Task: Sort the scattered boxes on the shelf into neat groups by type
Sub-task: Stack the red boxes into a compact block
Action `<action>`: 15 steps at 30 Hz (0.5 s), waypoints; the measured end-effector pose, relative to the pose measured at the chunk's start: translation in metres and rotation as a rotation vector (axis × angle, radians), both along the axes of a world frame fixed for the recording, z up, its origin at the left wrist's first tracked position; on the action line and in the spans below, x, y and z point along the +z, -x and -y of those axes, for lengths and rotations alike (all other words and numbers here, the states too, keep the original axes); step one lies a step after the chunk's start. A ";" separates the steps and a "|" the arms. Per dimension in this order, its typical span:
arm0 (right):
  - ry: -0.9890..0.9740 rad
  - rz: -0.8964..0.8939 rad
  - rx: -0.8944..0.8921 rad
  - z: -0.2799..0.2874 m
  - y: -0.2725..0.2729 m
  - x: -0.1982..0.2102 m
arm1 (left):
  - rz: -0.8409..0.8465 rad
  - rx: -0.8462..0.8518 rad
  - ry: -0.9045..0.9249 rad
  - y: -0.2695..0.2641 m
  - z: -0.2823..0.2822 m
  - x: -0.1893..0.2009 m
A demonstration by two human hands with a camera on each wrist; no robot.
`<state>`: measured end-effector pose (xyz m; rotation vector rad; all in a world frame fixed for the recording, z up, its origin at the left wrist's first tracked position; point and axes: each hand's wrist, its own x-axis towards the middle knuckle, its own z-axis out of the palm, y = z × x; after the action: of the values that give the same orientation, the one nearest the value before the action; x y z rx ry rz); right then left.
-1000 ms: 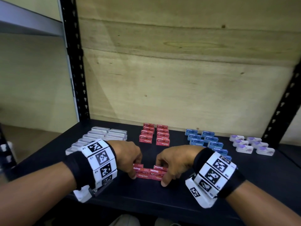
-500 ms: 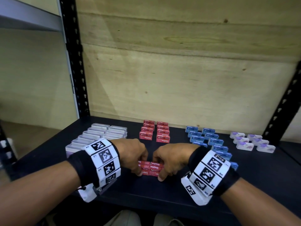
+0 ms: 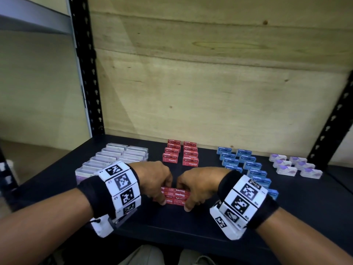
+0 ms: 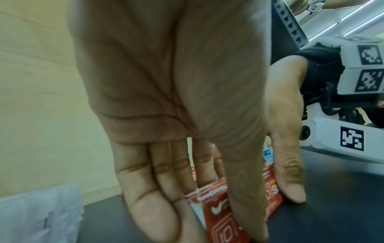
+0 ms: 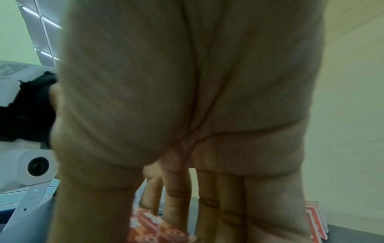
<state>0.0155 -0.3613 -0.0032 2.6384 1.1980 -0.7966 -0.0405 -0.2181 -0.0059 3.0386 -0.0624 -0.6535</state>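
A small cluster of red staples boxes (image 3: 174, 196) lies on the black shelf (image 3: 191, 226) near its front edge. My left hand (image 3: 164, 190) pinches the cluster's left end, thumb in front and fingers behind. On the right end my right hand (image 3: 188, 196) pinches the same way. The left wrist view shows the red boxes (image 4: 274, 197) between my left thumb and fingers, with the right thumb against their far end. In the right wrist view the red boxes (image 5: 158, 230) sit under my fingers. Sorted red boxes (image 3: 180, 153) stand in two rows behind.
Clear-white boxes (image 3: 114, 157) are lined up at the left, blue boxes (image 3: 246, 165) right of centre, white-and-purple boxes (image 3: 294, 165) at the far right. A plywood back wall (image 3: 210, 83) and black uprights (image 3: 86, 73) bound the shelf.
My hands have drawn closer together, squeezing the loose red boxes from a wider row into a tight cluster and shifting them slightly toward the back.
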 end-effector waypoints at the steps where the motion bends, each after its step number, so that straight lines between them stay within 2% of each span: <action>1: 0.001 -0.005 -0.001 0.000 0.000 0.000 | -0.007 0.000 0.003 0.000 0.000 0.000; 9: -0.043 -0.059 -0.026 0.006 -0.021 0.019 | -0.092 0.049 0.111 -0.009 -0.013 0.027; 15: -0.188 0.062 -0.111 0.009 -0.058 0.044 | 0.118 0.070 0.082 -0.037 -0.026 0.054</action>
<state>0.0737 -0.3699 0.0406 2.8794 1.1729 -0.6417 -0.0040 -0.1922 0.0484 2.9823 0.0135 -0.4556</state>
